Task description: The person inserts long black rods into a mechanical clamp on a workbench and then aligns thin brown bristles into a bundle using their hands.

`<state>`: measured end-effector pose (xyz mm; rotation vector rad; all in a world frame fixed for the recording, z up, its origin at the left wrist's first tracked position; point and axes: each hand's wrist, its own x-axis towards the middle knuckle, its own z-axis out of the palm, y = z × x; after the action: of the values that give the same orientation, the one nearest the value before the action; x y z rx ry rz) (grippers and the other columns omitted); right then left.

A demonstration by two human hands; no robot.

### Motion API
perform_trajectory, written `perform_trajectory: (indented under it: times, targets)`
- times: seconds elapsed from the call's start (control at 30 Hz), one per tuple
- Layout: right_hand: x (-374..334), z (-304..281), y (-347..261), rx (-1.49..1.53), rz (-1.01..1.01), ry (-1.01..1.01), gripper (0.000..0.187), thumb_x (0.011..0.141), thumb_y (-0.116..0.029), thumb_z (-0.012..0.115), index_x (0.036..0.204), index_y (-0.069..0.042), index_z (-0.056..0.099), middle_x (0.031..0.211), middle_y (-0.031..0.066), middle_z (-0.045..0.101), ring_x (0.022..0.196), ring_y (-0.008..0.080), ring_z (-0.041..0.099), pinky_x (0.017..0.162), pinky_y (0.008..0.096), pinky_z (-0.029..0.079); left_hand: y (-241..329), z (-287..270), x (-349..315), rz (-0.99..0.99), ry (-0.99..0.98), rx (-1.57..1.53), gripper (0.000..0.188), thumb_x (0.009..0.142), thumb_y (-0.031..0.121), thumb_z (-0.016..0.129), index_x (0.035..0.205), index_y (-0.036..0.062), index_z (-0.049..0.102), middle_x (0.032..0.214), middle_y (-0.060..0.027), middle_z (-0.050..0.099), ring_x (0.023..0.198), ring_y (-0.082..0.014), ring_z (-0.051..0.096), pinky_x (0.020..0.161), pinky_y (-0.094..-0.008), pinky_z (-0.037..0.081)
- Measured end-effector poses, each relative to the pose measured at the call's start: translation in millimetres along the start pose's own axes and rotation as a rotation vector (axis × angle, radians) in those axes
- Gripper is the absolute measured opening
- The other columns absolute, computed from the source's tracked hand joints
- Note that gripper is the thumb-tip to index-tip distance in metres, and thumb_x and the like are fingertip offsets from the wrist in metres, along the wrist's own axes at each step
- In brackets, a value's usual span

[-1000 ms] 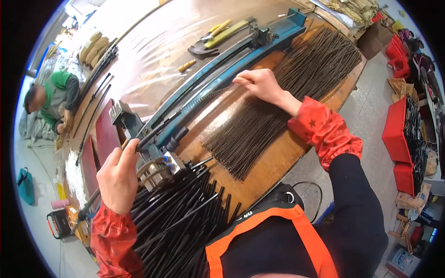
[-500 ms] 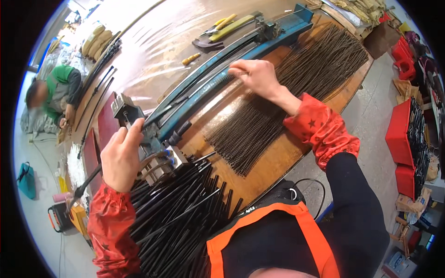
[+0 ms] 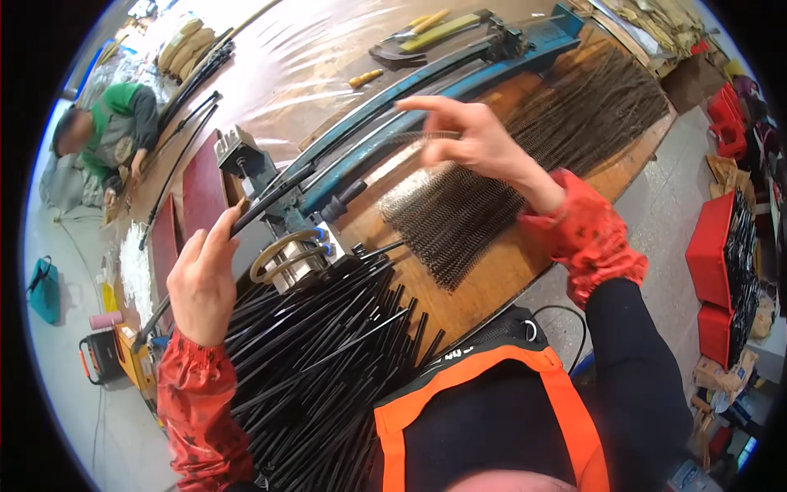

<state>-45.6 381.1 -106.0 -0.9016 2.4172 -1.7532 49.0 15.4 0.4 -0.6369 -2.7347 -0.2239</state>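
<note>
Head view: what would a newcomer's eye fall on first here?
Bright red sleeves catch the eye first, leading to the left hand and right hand. Next come the heap of black rods low and left of centre and the dark coil springs on the wooden bench, alongside the long blue rail.

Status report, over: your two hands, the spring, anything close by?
Left hand gripping black rod. Right hand open-fingered at thin spring. Spring along blue rail. Spring pile close by.

"Where are the springs (image 3: 451,225)?"
"On the table (image 3: 485,287), nearer the body than the right hand (image 3: 471,139) (some reach off to its right)."
"And the rods (image 3: 328,361)?"
"Right of the left hand (image 3: 203,283); the tools (image 3: 443,33) lie beyond both hands."
</note>
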Motion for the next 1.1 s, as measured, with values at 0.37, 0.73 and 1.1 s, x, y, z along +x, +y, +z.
perform_trajectory:
  times: [0.37,0.73,1.1]
  targets:
    - [16.3,47.2,-31.0,-0.358,-0.587,0.285,0.025,0.080,-0.012,0.080,0.104,-0.011,0.076,0.072,0.0024,0.059,0.068,0.0177,0.055,0.061,0.0322,0.046,6.8,-4.8,-11.6,-0.033,-0.154,-0.103,0.041,0.089,0.004,0.065,0.128,0.0159,0.065,0.073,-0.0118,0.052,0.064,-0.0306,0.057,0.060,-0.0406,0.046]
    - [12.5,79.7,-21.5,-0.260,-0.730,0.356,0.039,0.089,-0.030,0.071,0.123,-0.009,0.070,0.062,0.0013,0.052,0.056,0.0147,0.053,0.050,0.0313,0.042,31.1,4.2,-8.7,0.101,-0.129,0.005,0.046,0.084,0.002,0.068,0.128,0.0144,0.065,0.075,-0.0115,0.050,0.067,-0.0303,0.057,0.061,-0.0418,0.046]
    - [52.6,58.6,7.9,-0.167,0.076,0.053,0.024,0.102,-0.028,0.058,0.109,-0.007,0.068,0.072,0.0113,0.067,0.065,0.0197,0.067,0.059,0.0326,0.049,-54.8,-58.6,-4.0,-0.209,0.367,0.059,0.020,0.097,0.020,0.062,0.107,0.0042,0.066,0.080,-0.0217,0.063,0.068,-0.0373,0.061,0.062,-0.0402,0.048]
